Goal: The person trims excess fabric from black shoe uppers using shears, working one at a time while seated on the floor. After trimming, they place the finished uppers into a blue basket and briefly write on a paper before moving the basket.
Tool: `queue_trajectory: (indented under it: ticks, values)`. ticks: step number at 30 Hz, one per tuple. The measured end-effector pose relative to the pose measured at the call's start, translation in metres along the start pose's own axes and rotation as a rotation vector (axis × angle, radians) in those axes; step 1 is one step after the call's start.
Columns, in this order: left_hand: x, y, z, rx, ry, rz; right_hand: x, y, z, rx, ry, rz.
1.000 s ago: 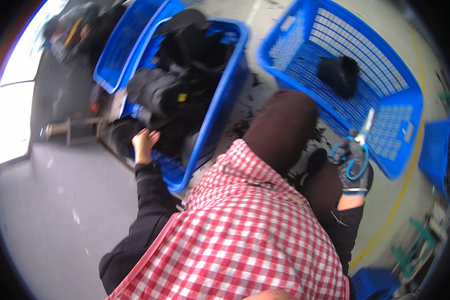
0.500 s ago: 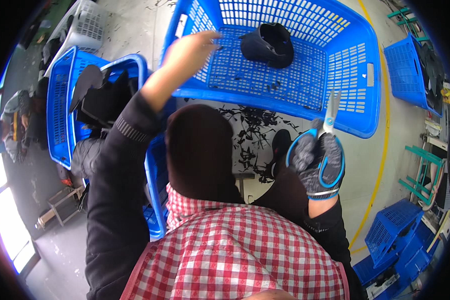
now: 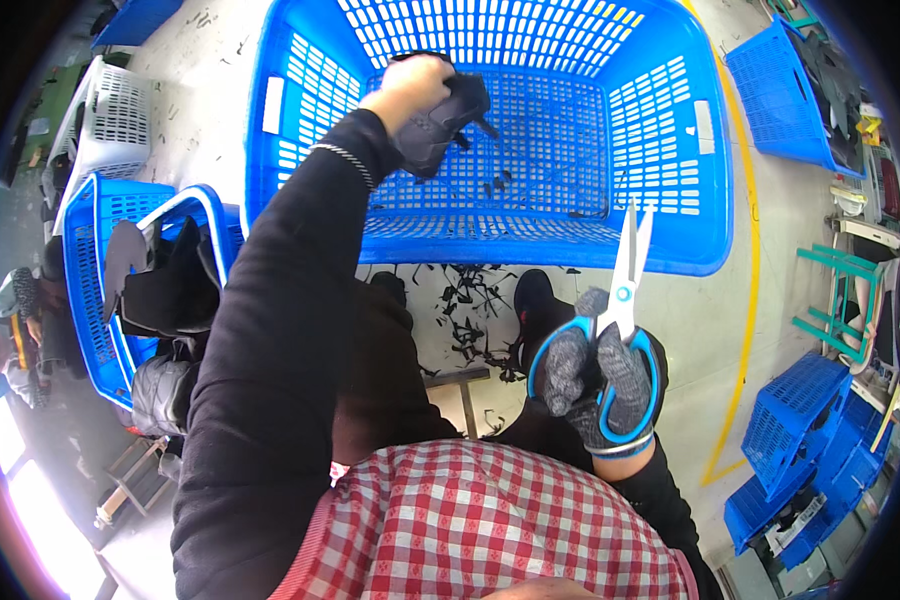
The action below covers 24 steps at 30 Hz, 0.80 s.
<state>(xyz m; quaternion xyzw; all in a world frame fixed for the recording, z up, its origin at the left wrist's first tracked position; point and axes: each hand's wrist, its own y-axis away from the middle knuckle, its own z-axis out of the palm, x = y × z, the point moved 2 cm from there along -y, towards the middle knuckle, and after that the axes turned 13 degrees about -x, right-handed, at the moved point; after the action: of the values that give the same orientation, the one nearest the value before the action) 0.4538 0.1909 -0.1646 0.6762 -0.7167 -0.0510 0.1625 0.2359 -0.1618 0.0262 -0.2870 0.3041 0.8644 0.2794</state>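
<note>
My bare left hand [image 3: 414,86] is closed over the edge of a black shoe upper [image 3: 445,125], in the left part of a large blue plastic basket [image 3: 500,255]. Small tabs stick out from the upper's right side; my hand covers part of its top. My right hand [image 3: 602,385], in a grey knit glove, grips scissors [image 3: 626,285] with blue-rimmed handles. Their blades point away from me, slightly apart, near the basket's front right wall. Small black scraps [image 3: 496,184] lie on the basket floor.
Black trimmings [image 3: 467,310] litter the floor between my feet. At left, blue baskets [image 3: 98,290] hold black pieces, beside a white basket [image 3: 120,120]. More blue baskets [image 3: 792,410] and a green frame [image 3: 840,300] stand at right. Another person [image 3: 20,340] is at far left.
My left hand has come down onto the black shoe upper and taken hold of it. The scissors, still in my right hand, sit lower in view. The whole view has shifted.
</note>
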Motion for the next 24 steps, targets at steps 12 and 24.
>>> queue_trajectory:
  ticks: [12,24]
  values:
    - [0.074,0.369,-0.158,0.382,1.309,0.151,-0.004,0.057,0.013,0.016,0.28,-0.521]
    - [0.162,0.419,-0.076,0.403,1.98,0.236,0.023,0.139,0.015,0.035,0.831,-0.457]
